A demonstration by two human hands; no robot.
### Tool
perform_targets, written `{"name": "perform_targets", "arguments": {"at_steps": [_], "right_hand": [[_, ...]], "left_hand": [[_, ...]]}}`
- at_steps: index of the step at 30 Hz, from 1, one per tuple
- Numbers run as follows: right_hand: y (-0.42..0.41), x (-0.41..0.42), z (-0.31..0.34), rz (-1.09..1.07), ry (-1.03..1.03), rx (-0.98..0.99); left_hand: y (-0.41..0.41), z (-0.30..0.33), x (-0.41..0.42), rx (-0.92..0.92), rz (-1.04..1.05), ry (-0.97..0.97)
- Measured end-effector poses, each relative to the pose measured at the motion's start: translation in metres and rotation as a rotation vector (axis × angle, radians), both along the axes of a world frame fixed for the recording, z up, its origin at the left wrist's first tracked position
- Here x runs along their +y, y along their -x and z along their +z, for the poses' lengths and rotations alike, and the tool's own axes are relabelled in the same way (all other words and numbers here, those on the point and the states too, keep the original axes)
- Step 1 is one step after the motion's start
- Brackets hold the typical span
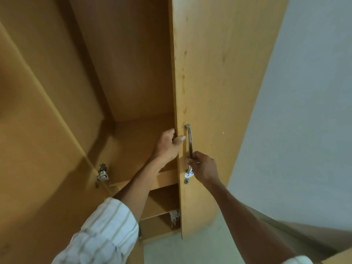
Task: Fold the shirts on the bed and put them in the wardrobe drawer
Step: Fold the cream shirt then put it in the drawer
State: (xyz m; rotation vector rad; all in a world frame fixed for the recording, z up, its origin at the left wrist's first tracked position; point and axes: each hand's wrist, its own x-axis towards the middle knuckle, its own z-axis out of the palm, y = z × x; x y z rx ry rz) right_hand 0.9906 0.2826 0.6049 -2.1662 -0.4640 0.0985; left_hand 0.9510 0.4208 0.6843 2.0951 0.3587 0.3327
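Zero shirts or drawer in view; shirts should be soft, light, best taken by folded edges. Left hand (169,144) grips door (215,103) edge, thumb on front. Right hand (202,167) curls round handle (189,147). Shelves (144,141) bare behind.

Tan wardrobe door (219,92), silver handle (189,143), beige-striped white sleeve (102,235).

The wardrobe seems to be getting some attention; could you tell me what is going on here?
A person stands at an open wooden wardrobe. The left hand grips the edge of the door, and the right hand holds its metal handle. Shelves inside show below. No shirts are visible.
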Motion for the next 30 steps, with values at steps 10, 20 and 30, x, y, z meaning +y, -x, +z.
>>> {"name": "perform_targets", "arguments": {"at_steps": [10,20,30], "right_hand": [[-0.039,0.047,0.007,0.007,-0.008,0.031],[-0.039,0.051,0.008,-0.014,-0.038,0.081],[0.011,0.023,-0.01,-0.009,-0.069,0.18]], "left_hand": [[-0.053,0.001,0.044,0.044,0.033,-0.02],[-0.054,-0.002,0.049,-0.006,0.002,0.012],[0.003,-0.005,0.035,-0.044,0.23,0.015]]}}
